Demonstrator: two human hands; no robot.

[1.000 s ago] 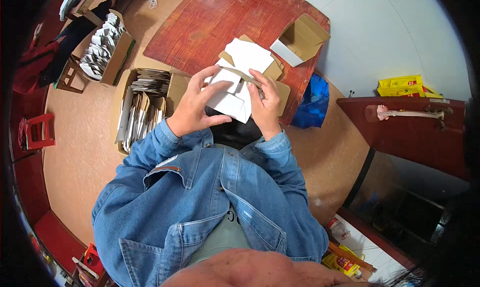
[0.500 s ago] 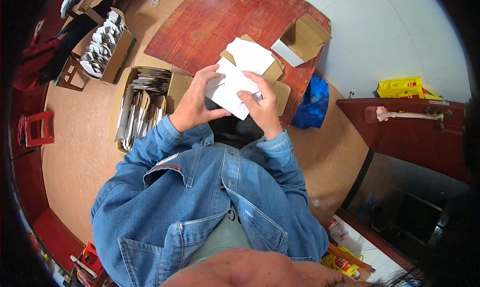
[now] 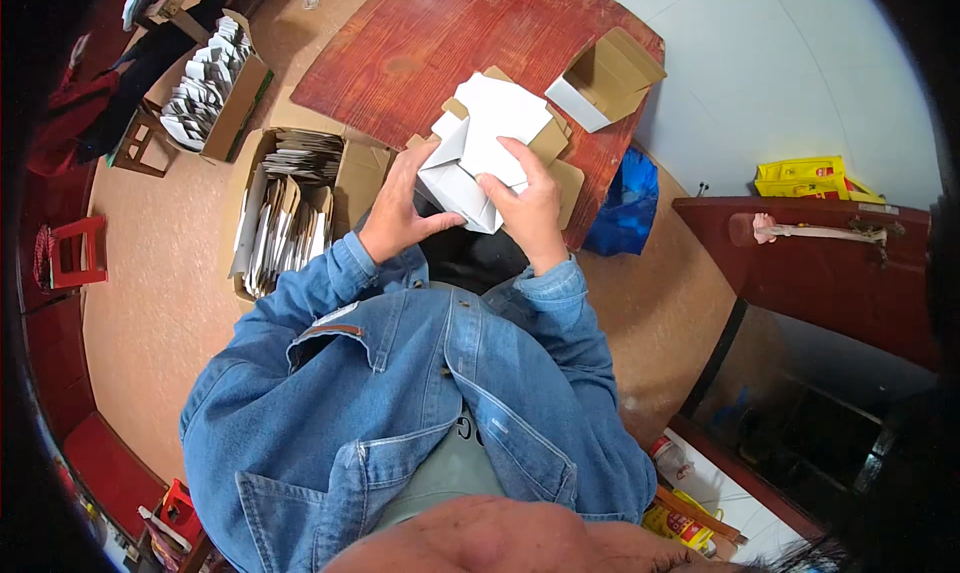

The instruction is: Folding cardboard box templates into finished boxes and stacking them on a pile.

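In front of my body, above the table's near edge, is a small white carton point(image 3: 452, 191), partly folded, with its end flaps showing a gap between panels. My left hand point(image 3: 400, 211) grips its left side, thumb along the near end and fingers at the far corner. On the other side my right hand point(image 3: 530, 201) holds it, thumb on the upper panel and fingers along the right edge. Just beyond lie flat carton blanks point(image 3: 500, 108), white on one face and brown on the other. Their near part is hidden by the carton and hands.
An open white box with a brown inside point(image 3: 580, 106) stands at the right of the red wooden table point(image 3: 400, 48). Left of me, a cardboard box point(image 3: 362, 185) holds several flat cartons; another filled box point(image 3: 240, 108) is beyond. A blue bag point(image 3: 625, 213) sits below the table's right edge.
The white carton has opened up from a flatter shape, and a gap now shows between its panels. Both hands keep hold of it; the left hand has shifted slightly nearer and right.
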